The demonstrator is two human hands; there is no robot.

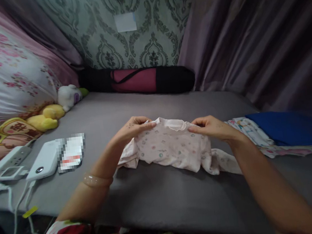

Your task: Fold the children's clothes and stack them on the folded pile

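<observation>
A small pale pink long-sleeved shirt (170,148) with a scattered print is held up by its shoulders over the grey bed sheet (164,198). My left hand (138,126) pinches it to the left of the neckline, thumb in front. On the other side of the collar, my right hand (208,126) grips the second shoulder the same way. The sleeves droop to both sides, and the lower part of the shirt rests on or close to the sheet. Fingers behind the fabric are partly hidden.
Folded printed cloths (251,132) and a blue cloth (293,126) lie at right. At left are a white power bank (46,158), a power strip (7,166), cables and plush toys (46,117). A long black and maroon bag (137,81) lies along the wall.
</observation>
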